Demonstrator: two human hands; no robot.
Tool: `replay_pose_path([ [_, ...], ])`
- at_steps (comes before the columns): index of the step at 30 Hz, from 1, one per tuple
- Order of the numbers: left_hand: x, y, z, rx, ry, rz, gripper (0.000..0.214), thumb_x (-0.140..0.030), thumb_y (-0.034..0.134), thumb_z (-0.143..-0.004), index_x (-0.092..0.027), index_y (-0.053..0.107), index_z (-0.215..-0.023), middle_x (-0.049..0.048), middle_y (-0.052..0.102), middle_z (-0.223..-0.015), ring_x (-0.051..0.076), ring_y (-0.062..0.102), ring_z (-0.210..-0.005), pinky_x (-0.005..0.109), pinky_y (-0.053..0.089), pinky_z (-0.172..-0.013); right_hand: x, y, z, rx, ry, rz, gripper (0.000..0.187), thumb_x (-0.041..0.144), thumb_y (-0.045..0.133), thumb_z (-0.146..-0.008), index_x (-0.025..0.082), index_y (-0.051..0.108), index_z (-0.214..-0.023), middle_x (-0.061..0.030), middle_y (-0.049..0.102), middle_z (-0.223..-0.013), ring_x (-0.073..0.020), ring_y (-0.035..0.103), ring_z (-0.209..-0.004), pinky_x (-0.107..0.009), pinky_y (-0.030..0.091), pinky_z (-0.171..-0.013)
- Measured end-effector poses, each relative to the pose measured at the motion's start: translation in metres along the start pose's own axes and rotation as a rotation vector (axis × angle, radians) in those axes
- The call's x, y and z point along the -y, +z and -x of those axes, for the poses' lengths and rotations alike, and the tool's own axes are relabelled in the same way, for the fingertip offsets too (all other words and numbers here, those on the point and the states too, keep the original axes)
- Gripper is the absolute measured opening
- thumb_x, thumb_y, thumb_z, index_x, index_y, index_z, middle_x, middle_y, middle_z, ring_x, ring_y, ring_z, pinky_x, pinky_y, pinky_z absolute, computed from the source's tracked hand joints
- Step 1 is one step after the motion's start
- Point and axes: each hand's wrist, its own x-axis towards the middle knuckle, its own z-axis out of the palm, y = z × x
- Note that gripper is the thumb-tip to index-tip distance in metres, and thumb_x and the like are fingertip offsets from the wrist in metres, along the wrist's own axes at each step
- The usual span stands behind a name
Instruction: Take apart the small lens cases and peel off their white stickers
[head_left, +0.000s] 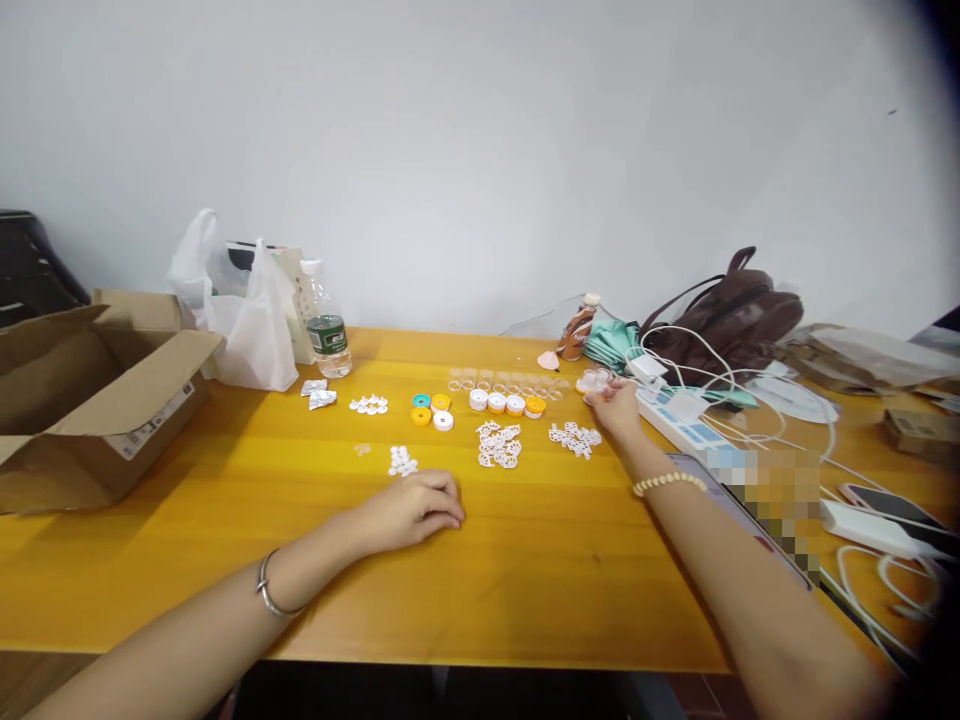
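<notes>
My right hand (616,406) is at the clear plastic pieces (592,380) at the right end of the parts, its fingertips pinched on one of them. My left hand (426,508) rests on the table with its fingers curled in and nothing visible in them. Just beyond it lie small white round pieces (401,458). Farther off are white and orange round cases (506,403), clear rings (510,385) in a row, and a cluster of orange, teal and white discs (431,411). White openwork plastic parts (499,445) lie in a heap, with a second heap (575,438) near my right hand.
An open cardboard box (135,420), a white plastic bag (251,330) and a water bottle (328,335) stand at left. On the right are a brown bottle (579,328), a power strip (686,425) with cables, a dark bag (724,315) and a tablet-like device (739,520).
</notes>
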Motion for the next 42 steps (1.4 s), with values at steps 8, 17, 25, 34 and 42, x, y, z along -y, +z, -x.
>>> replay_pose_path([
  [8,-0.008,-0.010,-0.002,-0.054,0.022,-0.017,0.020,-0.024,0.048,-0.088,-0.019,0.067,-0.090,0.0047,0.059,-0.085,0.013,0.056,-0.081,0.023,0.044,-0.076,0.002,-0.003,0.000,-0.005,0.066,0.004,0.044,0.028,0.066,-0.060,0.017,0.041,-0.094,-0.0099,0.058,-0.090,-0.0244,0.057,-0.082,-0.041,0.043,-0.078],
  [17,0.081,-0.100,0.035,-0.329,-0.566,-0.341,0.019,-0.032,0.054,-0.075,-0.019,0.068,-0.074,0.0048,0.067,-0.079,0.020,0.059,-0.073,0.029,0.044,-0.070,0.037,-0.023,0.023,0.089,-0.074,-0.165,0.046,0.034,0.068,-0.061,0.017,0.046,-0.098,-0.0064,0.059,-0.085,-0.0197,0.058,-0.075,-0.036,0.048,-0.074],
  [25,0.118,-0.100,0.037,-0.410,-0.718,-0.343,0.021,-0.035,0.055,-0.071,-0.018,0.067,-0.076,0.0058,0.069,-0.081,0.022,0.061,-0.075,0.029,0.044,-0.070,0.116,-0.031,0.127,0.688,-0.441,-0.407,0.039,0.035,0.067,-0.068,0.020,0.050,-0.100,-0.0043,0.059,-0.090,-0.0163,0.058,-0.081,-0.034,0.047,-0.079],
  [34,0.071,-0.095,0.027,-0.505,-0.636,-0.430,0.034,-0.046,0.048,-0.080,-0.017,0.065,-0.083,0.0064,0.068,-0.086,0.020,0.059,-0.077,0.028,0.042,-0.070,0.136,-0.034,0.191,1.055,-0.609,-0.382,0.041,0.022,0.065,-0.073,0.021,0.046,-0.109,-0.0044,0.058,-0.098,-0.0151,0.055,-0.088,-0.031,0.046,-0.082],
  [42,-0.005,-0.032,-0.004,0.038,-0.216,-0.177,0.045,-0.054,0.061,-0.071,-0.019,0.057,-0.099,0.0056,0.059,-0.097,0.021,0.055,-0.089,0.029,0.042,-0.076,0.125,-0.019,0.194,1.068,-0.524,-0.475,0.045,0.027,0.070,-0.070,0.021,0.046,-0.107,-0.0029,0.059,-0.094,-0.0154,0.056,-0.086,-0.032,0.047,-0.081],
])
